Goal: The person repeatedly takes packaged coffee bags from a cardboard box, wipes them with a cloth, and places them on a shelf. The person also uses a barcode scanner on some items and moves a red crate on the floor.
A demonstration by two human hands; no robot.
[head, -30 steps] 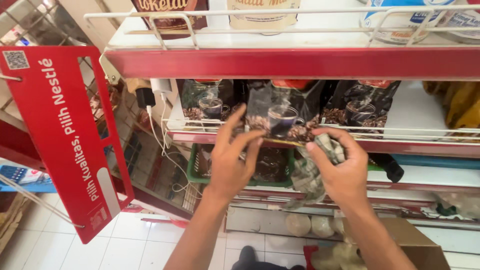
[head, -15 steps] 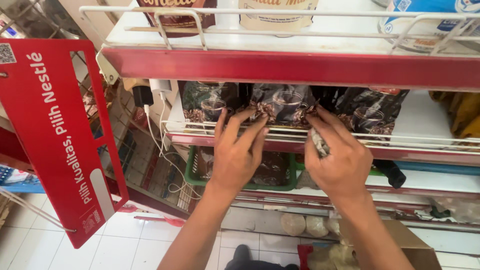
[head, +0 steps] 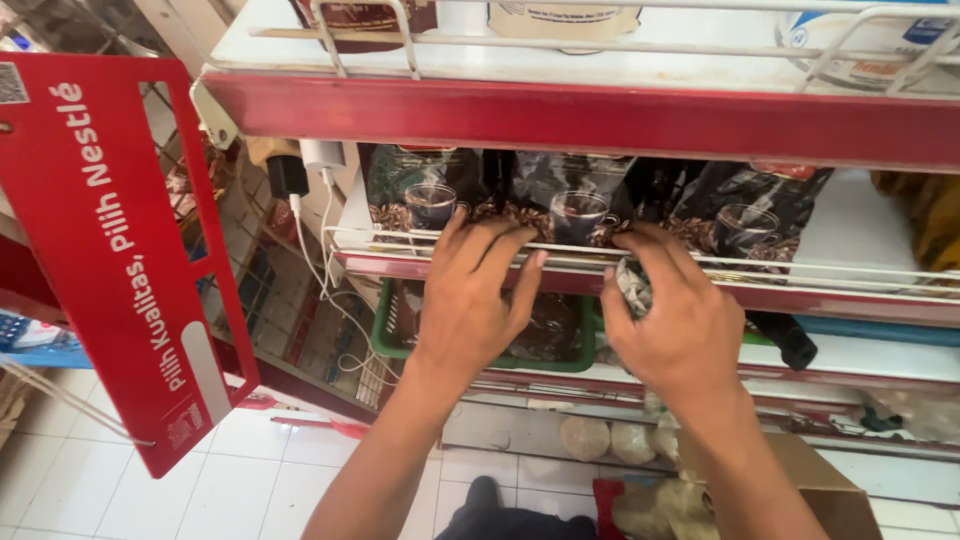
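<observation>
Both hands now up at the shelf rail [head: 800, 268] vs a sec ago. My left hand [head: 470, 310], fingers spread, presses the middle coffee pouch [head: 575, 205] back. My right hand [head: 685, 335] grips another crumpled pouch [head: 632, 290] just under the rail, so it's nearly shelved.

We see our left hand [head: 468, 300] and right hand [head: 680, 325] bare, without rings or gloves. Our forearms are bare too, with no sleeves showing.
</observation>
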